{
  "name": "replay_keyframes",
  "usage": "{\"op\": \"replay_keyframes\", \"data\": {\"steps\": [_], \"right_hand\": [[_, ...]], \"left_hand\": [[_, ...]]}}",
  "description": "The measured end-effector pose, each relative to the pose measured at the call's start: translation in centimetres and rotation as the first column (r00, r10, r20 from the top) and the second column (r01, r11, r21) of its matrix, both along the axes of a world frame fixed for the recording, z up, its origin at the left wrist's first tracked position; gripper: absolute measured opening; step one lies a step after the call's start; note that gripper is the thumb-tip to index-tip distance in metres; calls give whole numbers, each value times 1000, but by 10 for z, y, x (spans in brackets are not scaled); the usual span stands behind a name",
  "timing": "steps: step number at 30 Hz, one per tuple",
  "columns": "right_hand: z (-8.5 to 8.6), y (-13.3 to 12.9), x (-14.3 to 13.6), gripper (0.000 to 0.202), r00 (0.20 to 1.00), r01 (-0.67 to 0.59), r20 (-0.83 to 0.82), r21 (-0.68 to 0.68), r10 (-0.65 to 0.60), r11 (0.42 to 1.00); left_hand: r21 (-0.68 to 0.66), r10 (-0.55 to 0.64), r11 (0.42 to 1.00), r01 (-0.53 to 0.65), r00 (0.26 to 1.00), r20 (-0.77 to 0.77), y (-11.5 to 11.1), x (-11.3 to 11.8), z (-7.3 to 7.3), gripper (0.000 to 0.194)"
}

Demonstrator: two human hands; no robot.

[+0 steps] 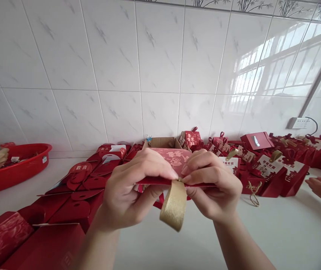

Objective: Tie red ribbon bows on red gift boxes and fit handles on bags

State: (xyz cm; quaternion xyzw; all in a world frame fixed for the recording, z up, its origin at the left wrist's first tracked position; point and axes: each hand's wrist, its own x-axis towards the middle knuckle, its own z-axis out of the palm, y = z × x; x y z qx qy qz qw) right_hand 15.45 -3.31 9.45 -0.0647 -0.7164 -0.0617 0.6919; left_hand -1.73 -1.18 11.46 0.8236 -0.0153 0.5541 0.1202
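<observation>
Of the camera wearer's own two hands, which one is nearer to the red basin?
Left. The left hand is right of the red basin, with red boxes between them; the right hand is farther right, beyond the left.

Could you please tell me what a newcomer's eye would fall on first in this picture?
Probably the shiny gold ribbon loop, hanging at the centre below the red box that the left hand and right hand grip. Next, perhaps, the dark red boxes crowding the left of the white table, and the red packages standing along its right.
</observation>
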Motion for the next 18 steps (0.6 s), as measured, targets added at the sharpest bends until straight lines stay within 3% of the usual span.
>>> {"op": "replay_keyframes", "data": {"steps": [4, 8, 12, 18], "right_hand": [[0, 1, 3, 19, 998, 3, 58, 0, -3, 1000], [1, 1, 5, 19, 994, 23, 109, 32, -26, 999], [2, -2, 6, 20, 993, 13, 114, 36, -17, 999], [3, -5, 8, 19, 995, 33, 97, 49, -37, 998]], "left_hand": [[-41, 1, 999, -6, 994, -110, 1, -6, 2, 40], [-28, 4, 1000, -9, 980, -201, 0, -11, 5, 34], [-8, 20, 1000, -22, 984, -178, -3, -9, 4, 35], [93, 57, 994, -54, 998, -28, -2, 2, 1, 15]]}}
